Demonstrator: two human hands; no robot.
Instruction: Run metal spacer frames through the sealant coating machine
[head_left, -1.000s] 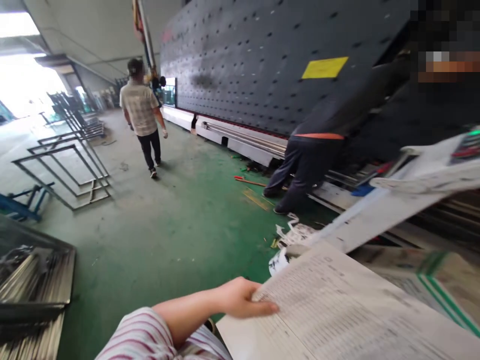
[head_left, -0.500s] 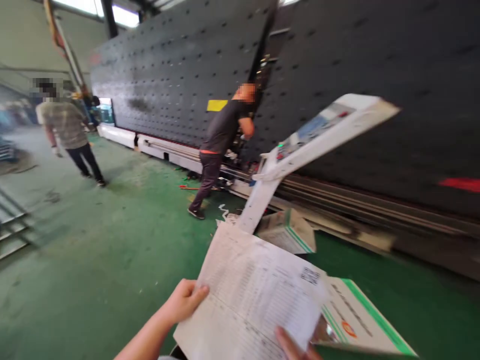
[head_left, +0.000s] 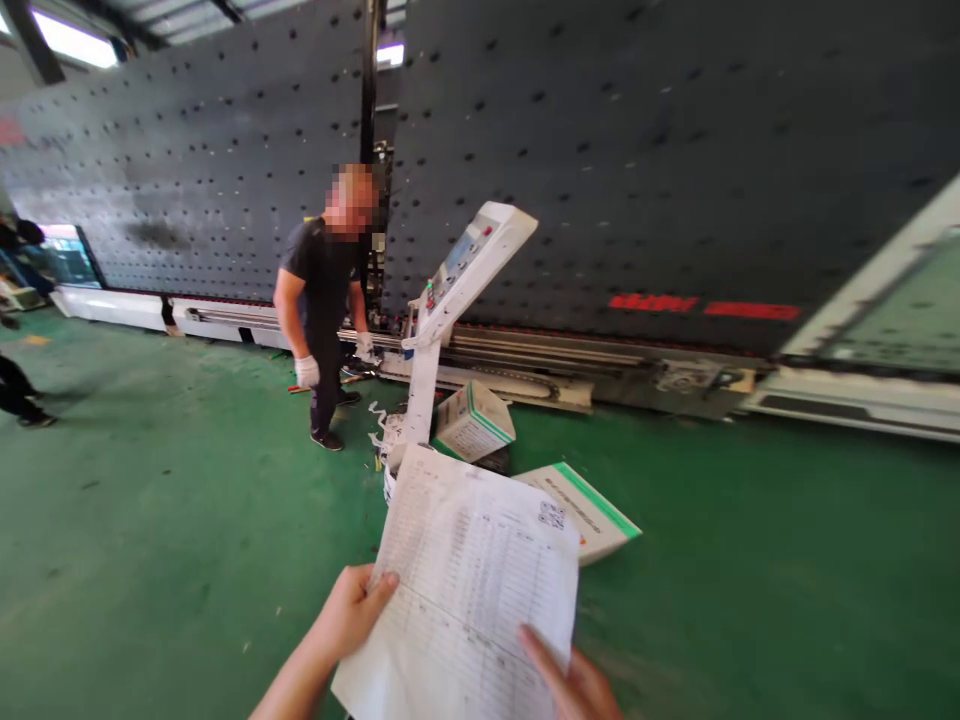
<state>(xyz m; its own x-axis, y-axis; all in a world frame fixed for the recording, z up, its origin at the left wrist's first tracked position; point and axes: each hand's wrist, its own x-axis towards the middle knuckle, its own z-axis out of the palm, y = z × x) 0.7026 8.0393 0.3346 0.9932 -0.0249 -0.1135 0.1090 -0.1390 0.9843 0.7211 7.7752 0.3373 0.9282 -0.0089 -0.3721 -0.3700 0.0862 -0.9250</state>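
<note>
While 1 left hand (head_left: 352, 612) grips creased paper (head_left: 472, 585), 1 right finger (head_left: 541, 655) touches it.

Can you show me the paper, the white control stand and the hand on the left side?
paper (head_left: 465, 570), head view, middle of the sheet
control stand (head_left: 424, 385), head view, its post
left hand (head_left: 352, 608), head view, middle of the hand

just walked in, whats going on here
The left hand holds a printed sheet by its edge, and the right hand has a finger over its front. Beyond, a person in white gloves leans beside a white console. Cartons lie on the green floor.
</note>
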